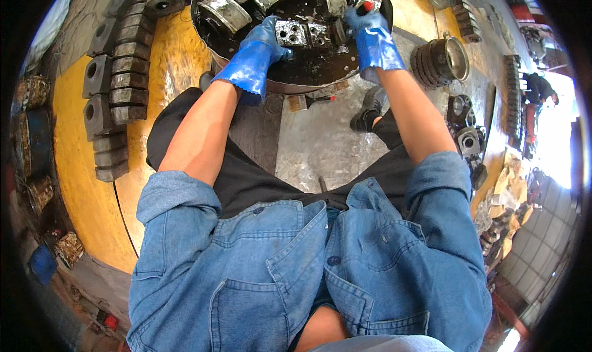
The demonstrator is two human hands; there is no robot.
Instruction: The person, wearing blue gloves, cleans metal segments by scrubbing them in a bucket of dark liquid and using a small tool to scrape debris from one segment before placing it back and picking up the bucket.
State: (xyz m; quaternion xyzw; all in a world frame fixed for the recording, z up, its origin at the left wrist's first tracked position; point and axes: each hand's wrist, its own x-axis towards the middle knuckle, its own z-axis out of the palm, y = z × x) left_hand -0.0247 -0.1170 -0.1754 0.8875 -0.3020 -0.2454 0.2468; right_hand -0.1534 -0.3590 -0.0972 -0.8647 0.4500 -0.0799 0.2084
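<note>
Inside the round basin (pixel 296 88), our left hand (pixel 262 39) grasps a holed metal block (pixel 291 34) by its left end; we have open dark liquid (pixel 311 63) towards the near edge. Beside the right edge, our right hand (pixel 370 26) clenches a red-tipped tool (pixel 368 7).

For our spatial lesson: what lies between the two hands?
Head view: a holed metal block by the left hand, then a dark metal piece near the right hand.

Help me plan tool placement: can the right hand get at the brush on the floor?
Probably, once free: the brush lies uncovered just outside the tub's near rim, though the right hand seems to grip a red-ended object.
</note>
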